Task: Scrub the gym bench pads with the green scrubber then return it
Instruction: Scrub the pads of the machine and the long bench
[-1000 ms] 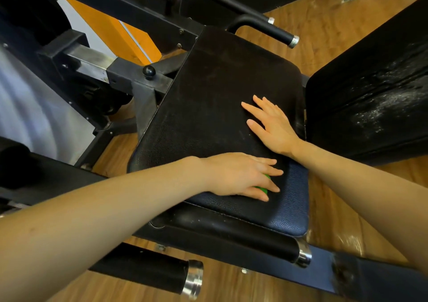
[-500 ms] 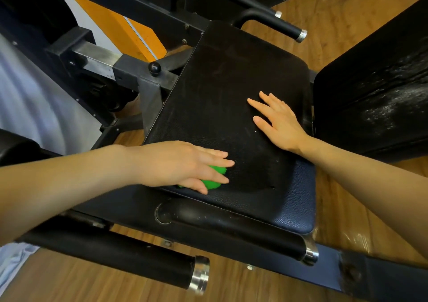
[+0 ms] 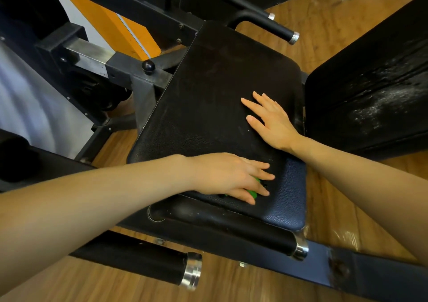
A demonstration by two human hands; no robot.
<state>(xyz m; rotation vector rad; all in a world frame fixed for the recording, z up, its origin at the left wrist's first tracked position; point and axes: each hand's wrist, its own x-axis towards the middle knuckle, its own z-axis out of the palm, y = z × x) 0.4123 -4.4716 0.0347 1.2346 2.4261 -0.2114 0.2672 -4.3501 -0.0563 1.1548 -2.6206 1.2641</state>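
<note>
1. Near the front edge of the seat pad [image 3: 215,88], the green scrubber [image 3: 253,192] lies pressed flat under the left hand [image 3: 228,176]; only a green sliver shows between the fingers.
2. Those fingers are spread and lightly curved over it, pinning it to the pad.
3. Scrubbing is the step in hand; the next stroke calls for steady downward pressure and a sweep across the unscrubbed far half.
4. Which way the scrubber's long axis runs I cannot tell, so much of it is covered.
5. Flat beside the pad's right edge, the right hand [image 3: 272,123] holds nothing, fingers straight, bracing.
6. To the right, the back pad [image 3: 375,88] carries whitish streaks, probably still wanting work.
</note>
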